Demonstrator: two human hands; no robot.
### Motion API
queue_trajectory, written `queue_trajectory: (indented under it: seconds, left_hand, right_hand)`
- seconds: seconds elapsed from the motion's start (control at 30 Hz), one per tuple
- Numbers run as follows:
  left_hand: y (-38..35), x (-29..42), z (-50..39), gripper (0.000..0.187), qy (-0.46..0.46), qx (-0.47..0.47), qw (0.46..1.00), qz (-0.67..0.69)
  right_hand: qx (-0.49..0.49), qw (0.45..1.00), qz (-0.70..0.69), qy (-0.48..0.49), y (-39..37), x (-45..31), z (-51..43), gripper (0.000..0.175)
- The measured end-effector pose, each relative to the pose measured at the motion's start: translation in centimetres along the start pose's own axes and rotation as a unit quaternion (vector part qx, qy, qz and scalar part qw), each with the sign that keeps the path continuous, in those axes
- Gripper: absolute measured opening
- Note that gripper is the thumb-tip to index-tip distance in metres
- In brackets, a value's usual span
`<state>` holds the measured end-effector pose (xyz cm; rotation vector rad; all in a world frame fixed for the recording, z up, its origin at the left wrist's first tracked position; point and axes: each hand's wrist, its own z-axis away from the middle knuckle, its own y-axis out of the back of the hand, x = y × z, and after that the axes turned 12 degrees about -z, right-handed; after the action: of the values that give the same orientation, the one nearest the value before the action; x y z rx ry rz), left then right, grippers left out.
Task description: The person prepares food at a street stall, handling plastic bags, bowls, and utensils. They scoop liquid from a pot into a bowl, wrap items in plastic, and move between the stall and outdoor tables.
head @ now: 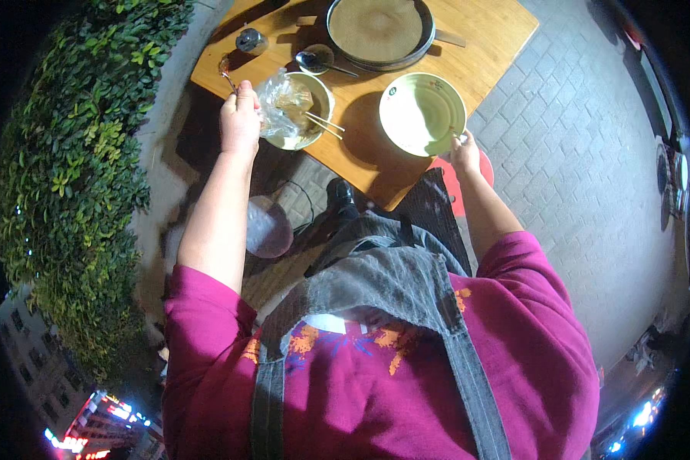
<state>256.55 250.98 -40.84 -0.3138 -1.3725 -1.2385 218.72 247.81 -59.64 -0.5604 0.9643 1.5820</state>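
Observation:
My left hand (240,118) is closed at the left side of a pale bowl (326,95), gripping a crumpled clear plastic bag (276,109) that hangs over the bowl. A thin dark stick-like item (228,79) with a reddish end juts up past my thumb; whether my fingers hold it is unclear. Thin wooden sticks (325,125) lean out over the bowl's right rim. With my right hand (464,152) I grip the lower right rim of a larger pale green bowl (422,115), tilted above the table corner. Something small and white (463,138) shows at those fingers.
On the wooden table (489,52) stand a large round pan (379,29), a small dish with a dark spoon (315,59) and a dark-filled jar (251,41). A red stool (486,169) sits below the right corner. A hedge (86,144) lines the left; paving (563,144) lies right.

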Motion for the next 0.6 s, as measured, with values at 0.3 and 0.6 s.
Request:
queue_trajectory:
  seconds: [0.3,0.6]
  left_hand:
    - [-0.5,-11.7,-3.4,0.041,-0.022,0.000,0.982,-0.188]
    - [3.9,-15.6,-0.6,0.033,0.103,-0.038,0.994,0.003]
  right_hand:
    - [0.104,0.989,-0.075,0.070,-1.7,-5.1,4.8,0.032]
    - [-0.146,0.979,0.125,0.069,-15.8,-12.0,3.2,0.044]
